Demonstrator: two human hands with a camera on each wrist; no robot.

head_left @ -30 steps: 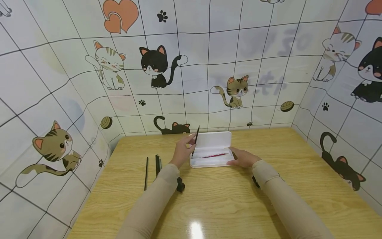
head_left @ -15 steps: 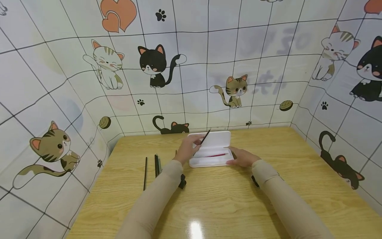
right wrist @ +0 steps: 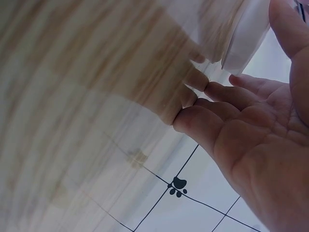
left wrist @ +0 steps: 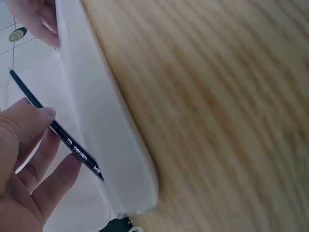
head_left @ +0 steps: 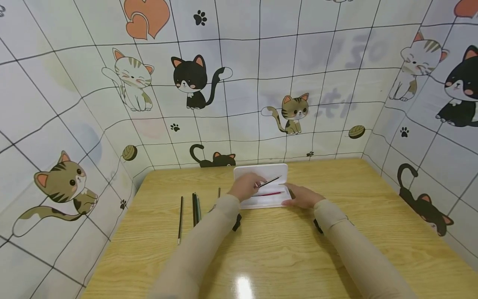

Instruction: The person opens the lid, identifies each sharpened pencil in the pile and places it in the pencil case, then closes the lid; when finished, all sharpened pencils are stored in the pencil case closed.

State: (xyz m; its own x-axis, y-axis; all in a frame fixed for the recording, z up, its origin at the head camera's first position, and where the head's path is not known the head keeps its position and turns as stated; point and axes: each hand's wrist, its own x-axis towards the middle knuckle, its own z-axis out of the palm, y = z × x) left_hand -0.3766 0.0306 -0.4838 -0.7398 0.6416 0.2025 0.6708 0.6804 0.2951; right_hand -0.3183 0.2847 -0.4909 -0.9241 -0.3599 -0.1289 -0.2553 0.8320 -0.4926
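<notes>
Near the far edge of the desk (head_left: 284, 245), the left hand (head_left: 245, 185) pinched a pencil (left wrist: 67, 138) above the case (head_left: 265, 202), gripped by the right hand (head_left: 305, 196) probably for steadiness

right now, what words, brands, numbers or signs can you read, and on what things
"deli", the rest unclear: dark pencil in the left hand
"H", next letter unclear: same pencil
Purple marks on the wall: too faint to read
Loose pencils on the table: any lettering too small to read
</notes>
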